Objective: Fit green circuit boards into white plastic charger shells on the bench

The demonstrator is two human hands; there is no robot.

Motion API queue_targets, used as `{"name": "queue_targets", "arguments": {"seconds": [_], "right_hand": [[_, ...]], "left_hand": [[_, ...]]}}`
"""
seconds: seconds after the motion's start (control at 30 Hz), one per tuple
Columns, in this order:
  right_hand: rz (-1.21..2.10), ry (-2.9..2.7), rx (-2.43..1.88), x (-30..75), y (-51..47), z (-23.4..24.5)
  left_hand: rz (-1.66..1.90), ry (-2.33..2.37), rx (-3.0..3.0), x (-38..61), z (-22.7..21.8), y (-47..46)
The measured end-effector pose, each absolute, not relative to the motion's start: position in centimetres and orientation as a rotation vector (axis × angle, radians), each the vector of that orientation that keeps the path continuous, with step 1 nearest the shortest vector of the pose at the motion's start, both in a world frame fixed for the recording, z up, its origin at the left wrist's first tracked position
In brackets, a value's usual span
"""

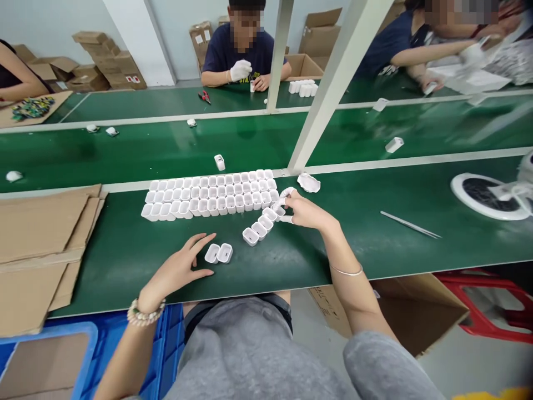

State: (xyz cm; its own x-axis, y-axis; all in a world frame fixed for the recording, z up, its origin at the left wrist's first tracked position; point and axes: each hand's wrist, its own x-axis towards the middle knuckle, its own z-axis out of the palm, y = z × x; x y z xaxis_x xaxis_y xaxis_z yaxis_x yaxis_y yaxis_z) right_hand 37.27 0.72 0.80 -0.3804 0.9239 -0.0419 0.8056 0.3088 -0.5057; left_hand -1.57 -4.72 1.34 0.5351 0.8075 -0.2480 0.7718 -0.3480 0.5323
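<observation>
While right hand's [307, 211] grip curls round far end of slanting cup row [259, 230], firm pinch or light touch unclear, left hand [180, 269] spreads, released, beside cup pair [225, 253] near desk's [353, 239] front edge. Cup block [213, 195] stands along back edge; sideways nudge could skew its ranks. Carton flap [331, 310] below front edge: print too small to read.

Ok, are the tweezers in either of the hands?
No, the tweezers lie on the green table, to the right of the right hand.

Grey T-shirt [245, 350]; beaded bracelet [145, 314] left; thin bangle [347, 273], white finger cots [287, 192] right.
</observation>
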Motion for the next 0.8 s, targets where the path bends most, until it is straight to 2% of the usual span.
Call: {"name": "queue_targets", "arguments": {"seconds": [0.17, 0.8], "right_hand": [[0.691, -2.318, -1.593, 37.3, 0.8, 0.6], [0.665, -2.403, -1.731, 36.8, 0.5, 1.1]], "left_hand": [[0.238, 1.239, 2.177, 1.7, -0.1, -5.2], [0.409, 1.541, 2.263, 7.0, -3.2, -6.2]]}}
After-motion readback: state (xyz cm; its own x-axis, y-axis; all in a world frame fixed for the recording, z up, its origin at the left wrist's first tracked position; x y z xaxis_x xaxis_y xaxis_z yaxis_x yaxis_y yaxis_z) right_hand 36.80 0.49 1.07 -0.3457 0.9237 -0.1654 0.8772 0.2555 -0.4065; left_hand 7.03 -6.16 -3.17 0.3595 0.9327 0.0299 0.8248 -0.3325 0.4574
